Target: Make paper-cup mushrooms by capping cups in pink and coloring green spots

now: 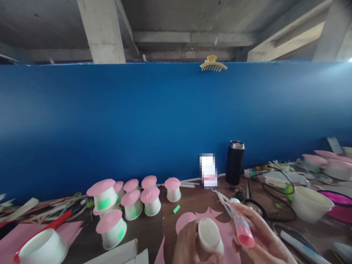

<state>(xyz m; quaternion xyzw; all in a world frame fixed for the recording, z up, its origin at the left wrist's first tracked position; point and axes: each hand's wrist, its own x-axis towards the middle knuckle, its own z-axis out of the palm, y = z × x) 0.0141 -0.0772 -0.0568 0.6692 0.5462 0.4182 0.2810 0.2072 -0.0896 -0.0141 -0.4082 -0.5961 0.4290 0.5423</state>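
Note:
My left hand (pixel 187 242) is wrapped round a white paper cup (pixel 210 233), whose round end faces up toward me. A pink tube (pixel 243 229) with a pale label is in my right hand (pixel 261 231); its round pink end points at me and its white far end points away. The hands are close together, and the tube is apart from the cup. Under them lies a cut-up pink paper sheet (pixel 185 221) with curved edges. Ahead, a white cup (pixel 173 194) topped by a pink paper disc stands near a small green piece (pixel 176 209).
Several disc-topped cups (pixel 111 227) stand left. A white cup (pixel 44 247), red-handled tool (pixel 59 222) and pink sheets (pixel 13 238) lie far left. A black flask (pixel 234 163) and blurred phone-like screen (pixel 208 170) stand by the blue partition (pixel 154 121). Right are a cream bowl (pixel 310 205) and black cable (pixel 275 218).

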